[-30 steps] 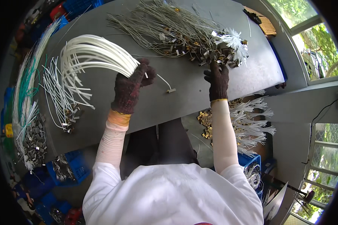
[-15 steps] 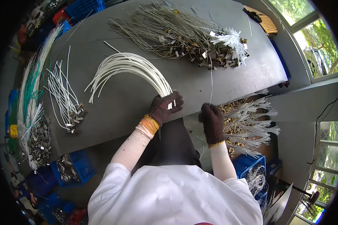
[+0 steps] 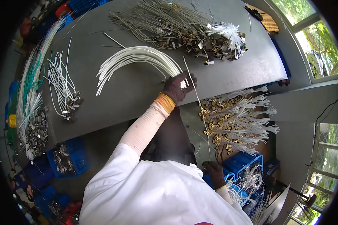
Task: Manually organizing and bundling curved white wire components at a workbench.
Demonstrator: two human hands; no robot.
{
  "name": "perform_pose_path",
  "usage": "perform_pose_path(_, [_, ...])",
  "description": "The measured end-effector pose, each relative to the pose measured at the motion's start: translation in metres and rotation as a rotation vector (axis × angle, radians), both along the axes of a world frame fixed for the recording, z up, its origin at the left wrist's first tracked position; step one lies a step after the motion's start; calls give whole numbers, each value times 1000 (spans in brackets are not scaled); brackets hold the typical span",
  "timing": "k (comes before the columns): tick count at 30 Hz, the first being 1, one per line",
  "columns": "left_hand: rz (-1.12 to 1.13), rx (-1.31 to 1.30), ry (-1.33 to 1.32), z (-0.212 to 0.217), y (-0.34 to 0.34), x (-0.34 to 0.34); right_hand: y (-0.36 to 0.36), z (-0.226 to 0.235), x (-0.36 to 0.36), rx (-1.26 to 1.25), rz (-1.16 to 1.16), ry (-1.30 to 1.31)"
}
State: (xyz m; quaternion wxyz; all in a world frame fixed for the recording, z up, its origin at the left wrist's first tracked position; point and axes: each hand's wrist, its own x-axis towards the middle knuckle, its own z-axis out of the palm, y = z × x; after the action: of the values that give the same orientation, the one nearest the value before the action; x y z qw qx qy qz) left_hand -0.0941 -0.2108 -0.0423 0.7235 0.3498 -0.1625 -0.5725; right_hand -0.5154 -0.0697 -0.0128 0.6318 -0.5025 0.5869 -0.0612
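My left hand [image 3: 179, 88], in a dark glove with an orange cuff, is closed around one end of a bundle of white cables [image 3: 142, 55]. Their other ends arch leftward over the grey table [image 3: 112, 116]. Low at the right, beside the blue crates, my gloved right hand [image 3: 215, 173] is closed at the lower end of a long thin wire [image 3: 201, 107]. That wire stretches upward past the fingers of my left hand, its top end above the table. Whether it touches the left hand, I cannot tell.
A heap of grey wires with metal clips [image 3: 199, 41] covers the table's far side, white strands on top. Smaller clipped white cables [image 3: 60, 82] lie at left. Several bundles with brass-coloured ends [image 3: 236, 120] are right of the table. Blue crates [image 3: 248, 165] stand below them.
My right hand has drawn back toward my body, pulling the thin wire off the heap. My left hand has shifted right and slightly away from me with the cable bundle.
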Motion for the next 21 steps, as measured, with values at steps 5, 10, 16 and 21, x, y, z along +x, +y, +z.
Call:
perform_pose_path(5, [170,0,350,27,8,54,0,-27,-20,-82,126,-15])
perform_pose_path(10, [386,87,371,45,22,91,-12,8,1,32,178,-6])
perform_pose_path(16, [377,25,270,48,28,102,-9,8,-6,67,119,-22])
perform_pose_path(21, [354,21,296,51,38,100,-12,16,-1,75,139,-37])
